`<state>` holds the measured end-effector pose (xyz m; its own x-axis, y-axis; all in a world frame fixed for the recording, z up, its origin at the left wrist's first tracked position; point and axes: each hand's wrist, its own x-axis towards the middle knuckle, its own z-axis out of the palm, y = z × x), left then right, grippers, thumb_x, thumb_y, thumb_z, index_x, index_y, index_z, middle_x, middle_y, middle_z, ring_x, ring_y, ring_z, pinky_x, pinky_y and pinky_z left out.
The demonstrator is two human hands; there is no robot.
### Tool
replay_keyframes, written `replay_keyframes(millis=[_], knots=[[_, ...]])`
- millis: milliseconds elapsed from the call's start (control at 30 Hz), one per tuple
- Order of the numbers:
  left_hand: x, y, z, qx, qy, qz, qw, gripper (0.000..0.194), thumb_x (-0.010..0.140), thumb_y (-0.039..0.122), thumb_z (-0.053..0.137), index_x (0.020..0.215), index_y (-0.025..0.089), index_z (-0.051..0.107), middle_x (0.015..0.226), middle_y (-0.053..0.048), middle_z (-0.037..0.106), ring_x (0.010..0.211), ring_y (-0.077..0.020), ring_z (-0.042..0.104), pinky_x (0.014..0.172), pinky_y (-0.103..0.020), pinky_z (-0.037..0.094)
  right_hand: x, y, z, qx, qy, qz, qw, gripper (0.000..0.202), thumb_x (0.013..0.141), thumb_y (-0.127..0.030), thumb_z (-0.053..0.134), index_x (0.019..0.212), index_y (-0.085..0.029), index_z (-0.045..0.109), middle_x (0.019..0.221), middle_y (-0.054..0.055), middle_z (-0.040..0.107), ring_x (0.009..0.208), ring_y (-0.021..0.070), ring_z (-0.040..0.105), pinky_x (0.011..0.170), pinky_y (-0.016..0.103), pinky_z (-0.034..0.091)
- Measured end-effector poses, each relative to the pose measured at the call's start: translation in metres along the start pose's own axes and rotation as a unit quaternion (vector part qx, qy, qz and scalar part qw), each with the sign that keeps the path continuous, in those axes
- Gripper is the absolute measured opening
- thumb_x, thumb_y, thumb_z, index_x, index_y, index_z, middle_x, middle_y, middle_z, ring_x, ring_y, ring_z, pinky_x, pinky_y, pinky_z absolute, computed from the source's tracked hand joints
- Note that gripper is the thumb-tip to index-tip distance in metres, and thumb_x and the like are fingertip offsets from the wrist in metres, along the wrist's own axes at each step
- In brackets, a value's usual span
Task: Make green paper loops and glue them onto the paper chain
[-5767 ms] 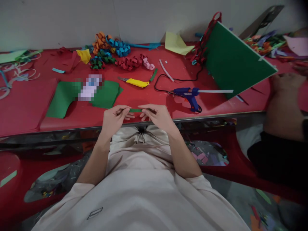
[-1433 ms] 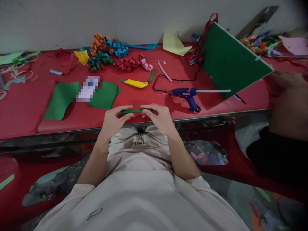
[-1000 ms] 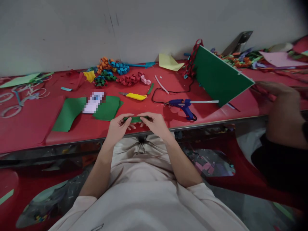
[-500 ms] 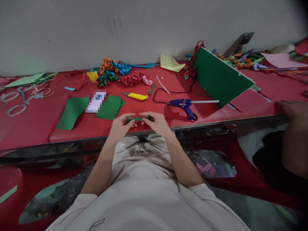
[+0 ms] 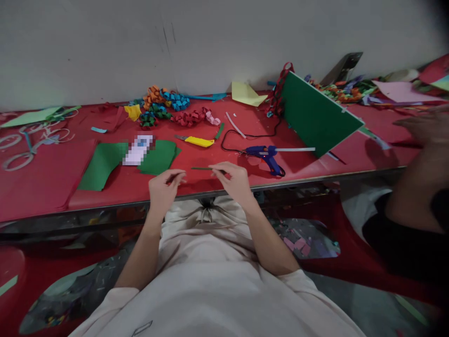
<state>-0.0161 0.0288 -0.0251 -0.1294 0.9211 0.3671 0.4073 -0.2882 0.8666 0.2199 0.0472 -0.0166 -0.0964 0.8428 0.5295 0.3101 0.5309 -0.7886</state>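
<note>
A thin green paper strip (image 5: 200,168) is pinched at its right end by my right hand (image 5: 233,180), just above the red table (image 5: 189,185). Left of the strip, apart from it, my left hand (image 5: 164,186) has its thumb and fingertips brought together; whether something small is between them cannot be made out. Green paper sheets (image 5: 158,157) lie beyond my left hand. A yellow cutter (image 5: 199,141) and a short green strip (image 5: 219,131) lie beyond the hands. To the right rests a blue glue gun (image 5: 266,155) with a white stick in it.
A green board (image 5: 317,114) leans at the right, with a person's arm (image 5: 419,159) past it. Curled paper chains (image 5: 191,117) lie near the wall. Red sheets (image 5: 42,175) and white rings (image 5: 21,157) are on the left.
My left hand has let go of the green strip and moved left. My right hand still holds the strip. The other person's hand at the right has risen and shifted left.
</note>
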Motion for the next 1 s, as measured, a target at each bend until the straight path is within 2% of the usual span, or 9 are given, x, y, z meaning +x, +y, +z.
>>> replay_keyframes(millis=[67,100,200,267,433,567,700,833,1000], knots=[[-0.001,-0.003,-0.008,0.012,0.047,-0.001,0.999,0.031,0.094,0.044,0.064,0.105,0.017,0.073,0.086,-0.005,0.077,0.069,-0.0147,0.074,0.066,-0.024,0.058,0.002,0.000,-0.005,-0.077,0.049,-0.046,0.995,0.033,0.102,-0.024,0.049,0.121,-0.022,0.075,0.116,0.011,0.077,0.104,0.0190,0.073,0.096,0.034,0.054],[-0.002,-0.002,-0.011,0.023,0.064,0.004,0.998,0.032,0.096,0.044,0.062,0.108,0.016,0.072,0.088,-0.006,0.077,0.070,-0.0140,0.073,0.067,-0.023,0.057,0.003,0.000,-0.006,-0.124,0.032,-0.069,0.989,0.035,0.103,-0.024,0.047,0.128,-0.021,0.072,0.126,0.013,0.074,0.116,0.0210,0.070,0.104,0.037,0.051],[-0.007,0.002,-0.014,0.084,0.061,0.064,0.993,0.028,0.100,0.039,0.056,0.110,0.018,0.072,0.096,-0.008,0.077,0.083,-0.0158,0.074,0.078,-0.026,0.057,0.003,0.000,-0.004,-0.253,-0.150,-0.110,0.949,0.041,0.103,-0.029,0.050,0.140,-0.019,0.064,0.146,0.014,0.063,0.143,0.0270,0.053,0.118,0.049,0.039],[-0.009,0.006,-0.011,0.128,0.022,0.126,0.984,0.026,0.102,0.033,0.052,0.111,0.019,0.072,0.105,-0.010,0.076,0.099,-0.0190,0.072,0.092,-0.031,0.056,0.002,0.001,-0.003,-0.301,-0.224,-0.110,0.920,0.041,0.105,-0.030,0.048,0.142,-0.019,0.062,0.149,0.012,0.060,0.149,0.0277,0.045,0.121,0.052,0.035],[-0.006,0.012,0.003,0.258,-0.127,0.198,0.937,0.034,0.100,0.032,0.057,0.132,0.025,0.066,0.142,-0.012,0.062,0.134,-0.0300,0.054,0.111,-0.049,0.043,-0.007,0.002,-0.010,-0.298,-0.228,-0.116,0.920,0.033,0.106,-0.030,0.048,0.130,-0.023,0.070,0.148,0.009,0.061,0.139,0.0267,0.051,0.112,0.047,0.042],[-0.004,0.015,0.006,0.268,-0.189,0.208,0.922,0.019,0.097,0.031,0.064,0.113,0.026,0.071,0.131,-0.008,0.069,0.123,-0.0275,0.062,0.104,-0.047,0.042,-0.015,0.001,-0.013,-0.268,-0.209,-0.096,0.935,0.027,0.103,-0.028,0.054,0.123,-0.024,0.072,0.123,0.011,0.070,0.115,0.0251,0.059,0.098,0.042,0.047],[-0.006,0.018,0.003,0.224,-0.194,0.173,0.939,0.011,0.098,0.031,0.062,0.100,0.024,0.070,0.111,-0.005,0.076,0.106,-0.0238,0.068,0.097,-0.042,0.044,-0.017,0.001,-0.011,-0.247,-0.212,-0.084,0.942,0.022,0.100,-0.027,0.059,0.118,-0.022,0.072,0.113,0.010,0.070,0.109,0.0250,0.060,0.093,0.041,0.047],[-0.004,0.019,0.005,0.073,-0.132,0.051,0.987,0.023,0.096,0.043,0.063,0.100,0.022,0.071,0.091,-0.004,0.077,0.082,-0.0190,0.071,0.078,-0.031,0.053,-0.007,0.003,-0.008,-0.171,-0.154,-0.082,0.970,0.018,0.101,-0.028,0.059,0.105,-0.022,0.075,0.105,0.007,0.075,0.101,0.0213,0.066,0.091,0.037,0.047],[0.004,0.018,0.007,-0.058,-0.095,-0.033,0.993,0.033,0.093,0.048,0.066,0.104,0.017,0.072,0.084,-0.005,0.076,0.073,-0.0165,0.072,0.071,-0.025,0.056,0.008,0.001,-0.006,-0.036,-0.099,-0.039,0.994,0.021,0.095,-0.034,0.069,0.110,-0.022,0.079,0.098,0.005,0.078,0.085,0.0168,0.068,0.081,0.031,0.050]])
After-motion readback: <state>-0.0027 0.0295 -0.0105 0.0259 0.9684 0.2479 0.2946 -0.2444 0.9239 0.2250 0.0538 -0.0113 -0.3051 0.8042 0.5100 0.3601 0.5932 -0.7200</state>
